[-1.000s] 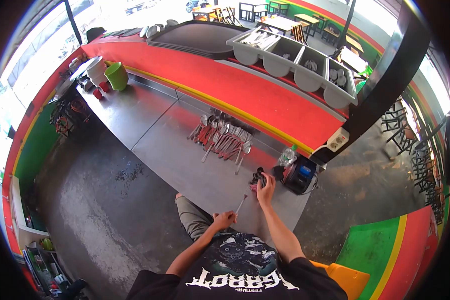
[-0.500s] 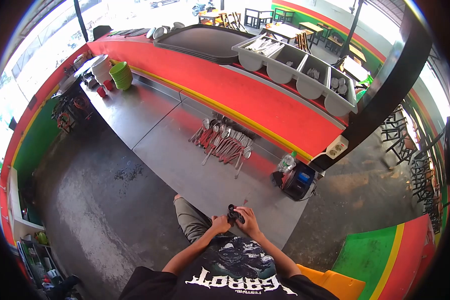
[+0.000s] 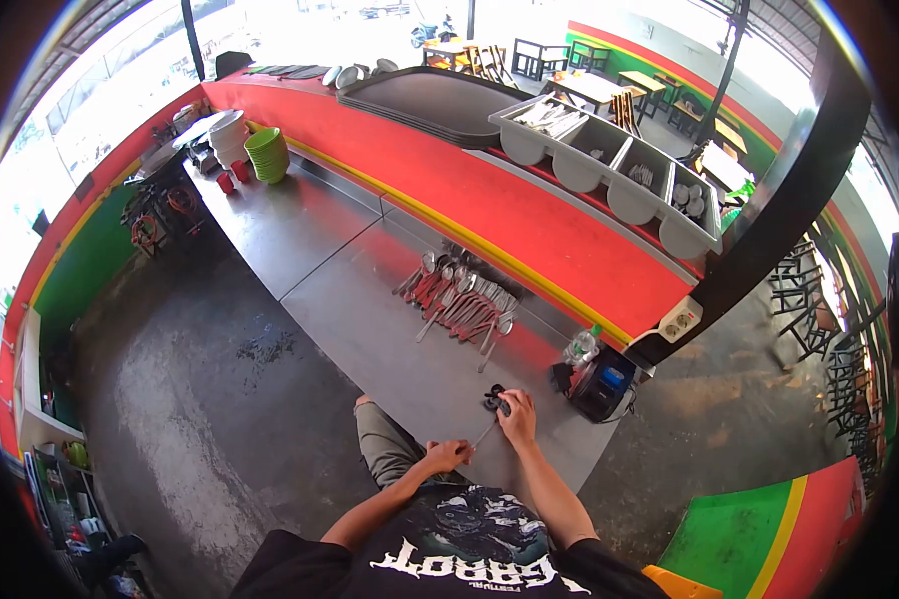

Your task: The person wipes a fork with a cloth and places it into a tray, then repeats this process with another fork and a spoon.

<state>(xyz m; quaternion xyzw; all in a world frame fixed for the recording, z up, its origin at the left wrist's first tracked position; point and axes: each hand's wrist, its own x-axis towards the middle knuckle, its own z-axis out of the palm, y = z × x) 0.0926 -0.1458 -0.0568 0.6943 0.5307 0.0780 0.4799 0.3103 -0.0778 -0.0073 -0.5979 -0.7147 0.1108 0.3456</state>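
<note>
My right hand is closed on a small black object, just above the steel counter; its kind is not clear. Left of it and nearer my body, my left hand is closed too. A thin, pale, stick-like thing sticks out of its fingers toward the right hand; it is too small to name. Beyond both hands lies a spread of metal cutlery, with spoons and long handles side by side on the counter.
A black device with a blue patch and a clear plastic bottle stand right of my hands. Grey cutlery bins and black trays sit on the red ledge. Green bowls are stacked at the far left.
My hands have drawn apart. The right one moved forward and right with the black object, and a thin thing now shows at the left hand. The view has shifted slightly.
</note>
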